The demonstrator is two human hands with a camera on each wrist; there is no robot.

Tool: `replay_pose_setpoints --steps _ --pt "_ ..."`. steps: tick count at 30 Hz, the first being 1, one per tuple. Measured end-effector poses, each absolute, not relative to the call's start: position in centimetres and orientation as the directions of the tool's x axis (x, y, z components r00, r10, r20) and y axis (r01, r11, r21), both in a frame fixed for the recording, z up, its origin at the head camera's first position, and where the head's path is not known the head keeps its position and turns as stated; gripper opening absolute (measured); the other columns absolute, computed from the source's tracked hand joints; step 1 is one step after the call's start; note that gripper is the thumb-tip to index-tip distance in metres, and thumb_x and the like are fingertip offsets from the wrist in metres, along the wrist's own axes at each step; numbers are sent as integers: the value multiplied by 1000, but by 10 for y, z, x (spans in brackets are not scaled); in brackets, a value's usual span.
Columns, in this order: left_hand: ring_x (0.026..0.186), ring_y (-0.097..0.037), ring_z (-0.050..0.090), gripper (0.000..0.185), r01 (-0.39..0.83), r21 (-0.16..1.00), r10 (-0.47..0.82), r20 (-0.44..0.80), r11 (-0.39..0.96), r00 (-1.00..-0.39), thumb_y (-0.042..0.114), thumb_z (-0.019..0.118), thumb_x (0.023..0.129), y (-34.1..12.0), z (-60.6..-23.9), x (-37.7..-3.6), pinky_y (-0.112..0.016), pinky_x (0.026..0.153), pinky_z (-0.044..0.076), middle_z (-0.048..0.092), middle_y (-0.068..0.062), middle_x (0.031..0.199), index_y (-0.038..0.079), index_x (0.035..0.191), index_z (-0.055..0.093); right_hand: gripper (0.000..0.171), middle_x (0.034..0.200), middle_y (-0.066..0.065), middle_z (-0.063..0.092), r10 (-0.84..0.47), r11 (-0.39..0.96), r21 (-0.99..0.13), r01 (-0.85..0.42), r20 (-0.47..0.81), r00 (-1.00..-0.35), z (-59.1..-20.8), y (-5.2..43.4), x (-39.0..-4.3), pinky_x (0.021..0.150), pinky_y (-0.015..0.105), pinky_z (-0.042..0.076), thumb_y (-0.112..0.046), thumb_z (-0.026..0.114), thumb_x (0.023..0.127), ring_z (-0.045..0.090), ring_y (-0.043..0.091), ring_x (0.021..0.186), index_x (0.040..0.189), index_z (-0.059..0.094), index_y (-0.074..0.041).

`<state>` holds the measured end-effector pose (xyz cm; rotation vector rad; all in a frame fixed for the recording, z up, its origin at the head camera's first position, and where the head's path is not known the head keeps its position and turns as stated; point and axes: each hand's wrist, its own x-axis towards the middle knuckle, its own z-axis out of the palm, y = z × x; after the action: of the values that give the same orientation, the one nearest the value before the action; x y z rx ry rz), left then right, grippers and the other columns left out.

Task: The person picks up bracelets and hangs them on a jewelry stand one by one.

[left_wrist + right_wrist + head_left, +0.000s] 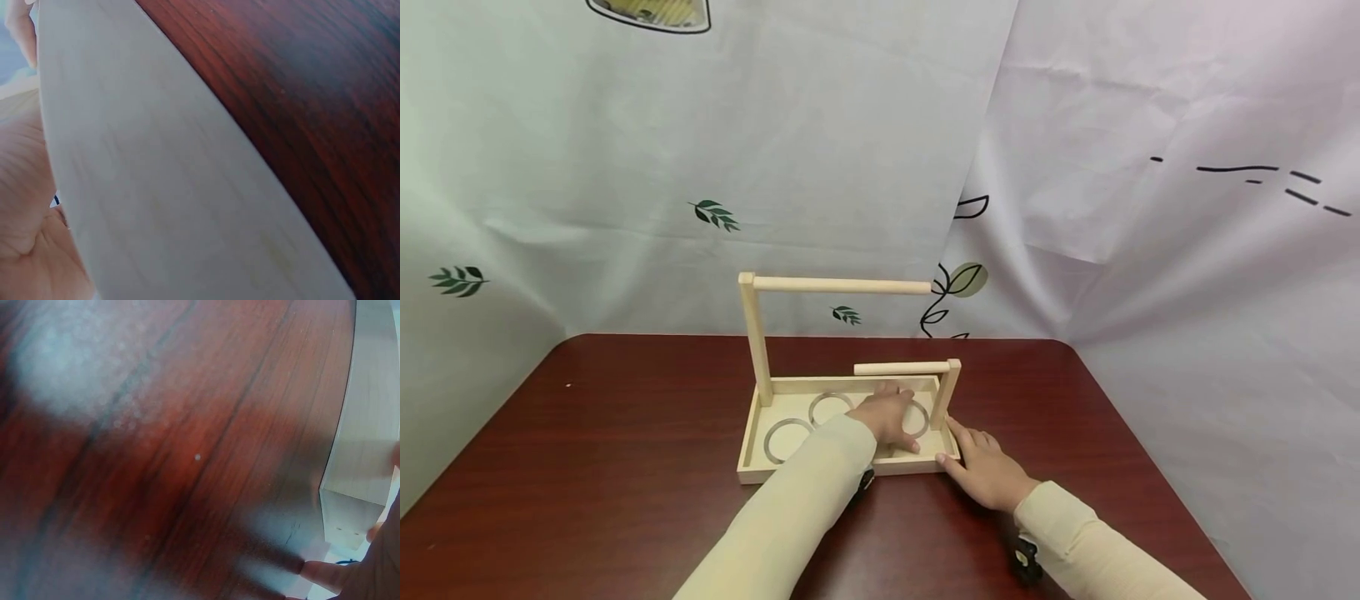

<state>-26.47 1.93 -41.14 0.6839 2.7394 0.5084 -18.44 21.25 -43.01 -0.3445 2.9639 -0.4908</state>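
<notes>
A pale wooden tray stand (847, 385) sits on the table, with a tall post and rod at its left and a shorter post and rod at its right. Thin grey rings lie inside it: a front-left ring (787, 419), a middle ring (810, 410) and a right ring (928, 419). My left hand (883, 417) reaches into the tray, thumb and fingers spread at either side of the right ring; its fingers are slightly blurred. My right hand (988, 471) rests against the tray's right end, thumb at the front corner, fingers (328, 573) extended beside the wall.
The dark red wooden table (625, 433) extends around the tray. A pale printed cloth (850, 167) hangs behind the table's far edge and along its sides. The short rod (902, 367) projects leftward above my left hand; the long rod (842, 286) is higher and farther back.
</notes>
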Motion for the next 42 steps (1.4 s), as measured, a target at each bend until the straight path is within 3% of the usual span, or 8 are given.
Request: replay_pose_setpoints --steps 12,24,35,42 --pt "118 -26 43 89 407 386 492 -149 828 -858 43 86 69 18 -413 -261 -40 100 39 44 -12 129 7 141 48 68 140 19 46 -237 924 -326 -200 -80 -968 -431 211 -183 98 56 40 -52 46 98 40 42 130 153 30 -14" --pt "102 -22 41 78 420 388 498 -124 820 -858 39 87 69 17 -407 -259 -38 91 41 45 -8 111 4 132 56 70 142 17 44 -225 928 -324 -185 -92 -970 -432 212 -185 97 57 40 -55 44 97 38 42 132 154 27 -17" --pt "103 -22 45 79 418 399 499 -122 816 -858 39 88 67 20 -415 -264 -37 90 43 46 -8 114 4 131 57 68 140 17 46 -229 926 -324 -192 -80 -970 -431 211 -184 97 56 41 -52 46 98 39 42 131 153 29 -16" --pt "113 -23 42 84 391 493 497 -101 777 -862 31 89 68 20 -420 -265 -35 97 42 44 -12 123 1 136 51 69 140 18 46 -235 926 -322 -198 -80 -969 -431 212 -184 97 56 41 -53 45 98 39 42 131 153 29 -15"
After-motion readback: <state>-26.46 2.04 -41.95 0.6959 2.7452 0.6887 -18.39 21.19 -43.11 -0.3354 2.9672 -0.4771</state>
